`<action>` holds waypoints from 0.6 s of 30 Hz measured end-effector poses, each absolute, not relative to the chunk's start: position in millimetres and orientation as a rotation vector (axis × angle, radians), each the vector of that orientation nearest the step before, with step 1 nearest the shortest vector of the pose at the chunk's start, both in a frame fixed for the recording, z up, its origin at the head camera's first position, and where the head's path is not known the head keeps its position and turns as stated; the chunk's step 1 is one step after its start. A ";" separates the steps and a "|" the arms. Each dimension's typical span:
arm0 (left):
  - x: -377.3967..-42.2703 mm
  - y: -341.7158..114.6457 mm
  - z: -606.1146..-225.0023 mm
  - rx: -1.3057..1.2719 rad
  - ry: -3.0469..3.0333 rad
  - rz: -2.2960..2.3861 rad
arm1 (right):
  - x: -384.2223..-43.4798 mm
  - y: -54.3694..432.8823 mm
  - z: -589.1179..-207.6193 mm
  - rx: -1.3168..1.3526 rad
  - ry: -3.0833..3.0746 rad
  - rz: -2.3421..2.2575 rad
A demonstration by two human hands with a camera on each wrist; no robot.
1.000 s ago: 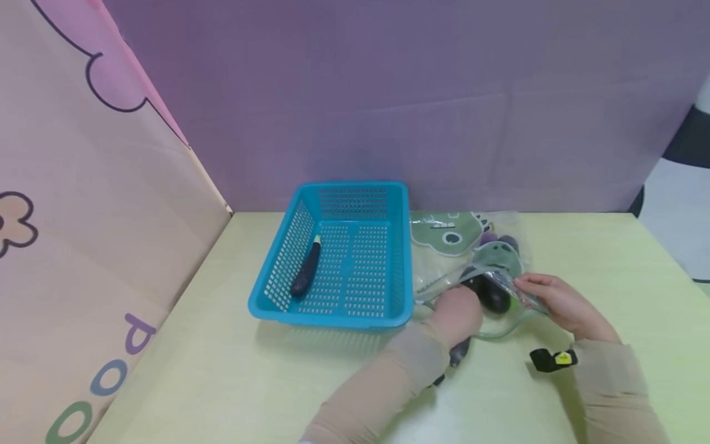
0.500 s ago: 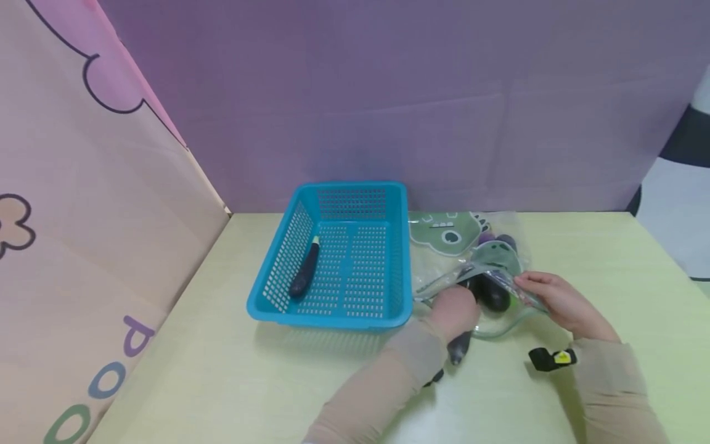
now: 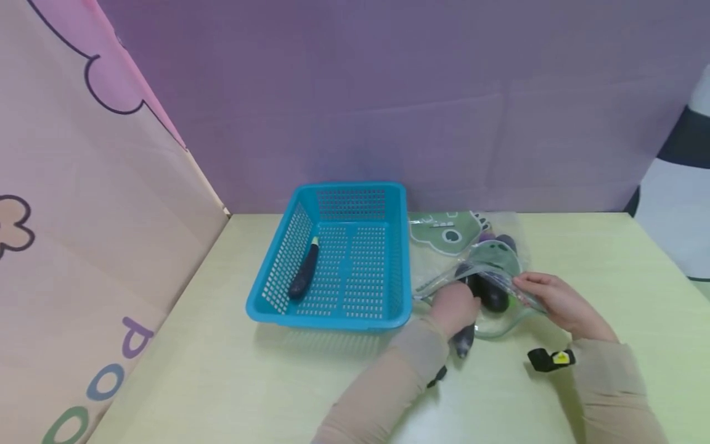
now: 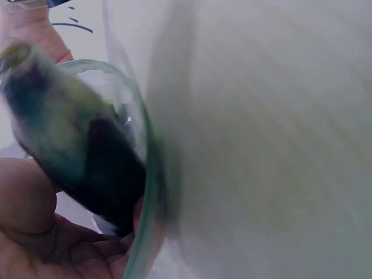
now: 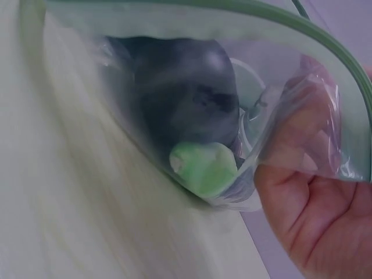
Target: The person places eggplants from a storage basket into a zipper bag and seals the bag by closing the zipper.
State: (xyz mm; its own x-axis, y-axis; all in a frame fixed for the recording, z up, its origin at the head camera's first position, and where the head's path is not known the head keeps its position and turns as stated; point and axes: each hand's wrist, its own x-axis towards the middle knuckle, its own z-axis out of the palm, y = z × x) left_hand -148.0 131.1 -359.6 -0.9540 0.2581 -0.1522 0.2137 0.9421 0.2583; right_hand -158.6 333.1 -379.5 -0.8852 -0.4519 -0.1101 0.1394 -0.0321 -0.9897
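A clear zip bag (image 3: 496, 254) with green cartoon print lies to the right of the blue basket, its mouth towards me. At that mouth, my left hand (image 3: 455, 306) grips a dark eggplant (image 4: 75, 133), whose stem end sticks out towards me in the head view. My right hand (image 3: 563, 305) pinches the bag's upper edge and holds the mouth apart. Inside the bag lies another dark eggplant (image 5: 180, 87), with a pale green piece (image 5: 203, 168) against it. Smaller purple items (image 3: 505, 242) show deeper in the bag, partly behind the print.
The blue basket (image 3: 333, 322) stands left of the bag, close against it. One slim eggplant (image 3: 305, 271) lies along its left side. A purple backdrop (image 3: 355, 105) rises behind the pale table (image 3: 222, 370), and a printed cloth panel (image 3: 111, 203) borders the left.
The gripped eggplant's exposed end has shifted a little to the right and away from me. My left hand has turned slightly with it. The right hand stays on the bag's edge.
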 end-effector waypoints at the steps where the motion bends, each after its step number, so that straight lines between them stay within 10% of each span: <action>1: -148.5 131.4 -361.4 0.346 2.919 0.372 | -158.4 332.8 -379.7 -0.331 1.847 -1.967; 18: -153.9 135.0 -366.4 0.311 2.979 0.440 | -158.1 332.2 -378.5 -0.322 1.889 -1.960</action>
